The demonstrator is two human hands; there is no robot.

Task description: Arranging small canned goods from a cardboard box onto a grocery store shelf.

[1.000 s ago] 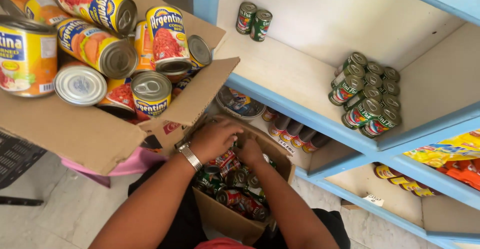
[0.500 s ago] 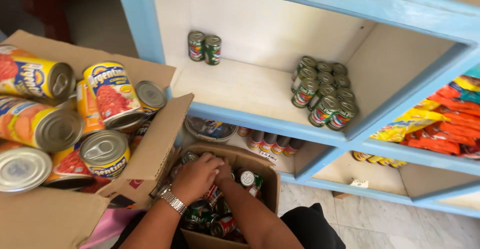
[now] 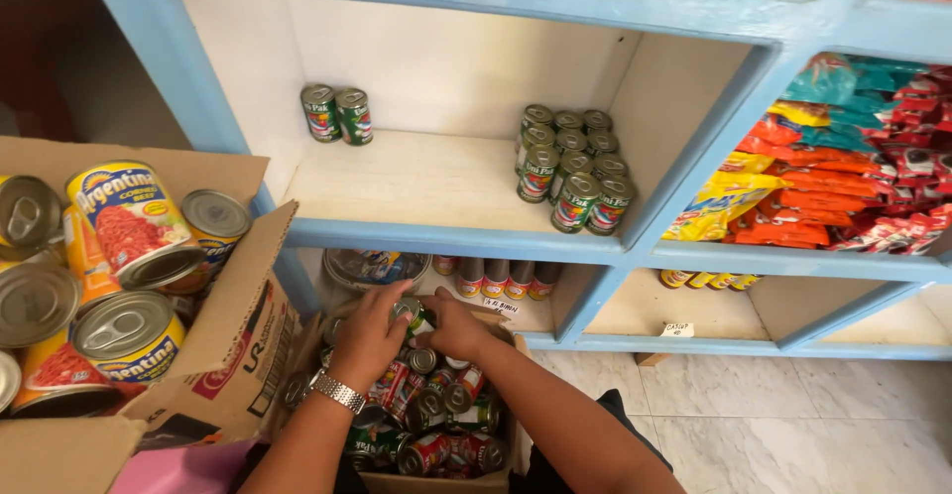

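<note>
My left hand (image 3: 369,331), with a metal watch on its wrist, and my right hand (image 3: 458,325) meet over a small open cardboard box (image 3: 436,481) on the floor. Both grip one small green-labelled can (image 3: 414,314) just above the box. The box is full of several small cans (image 3: 436,410) with green and red labels, lying in a jumble.
A light blue shelf (image 3: 446,236) stands in front. Its middle compartment holds two green cans (image 3: 337,114) at the back left and a stack of several cans (image 3: 573,167) at the right. Snack packets (image 3: 843,167) fill the right compartment. A large box of bigger cans (image 3: 119,276) sits left.
The view has swung up and to the right, showing more of the shelf. My hands have come up from among the cans and now hold one can above the box.
</note>
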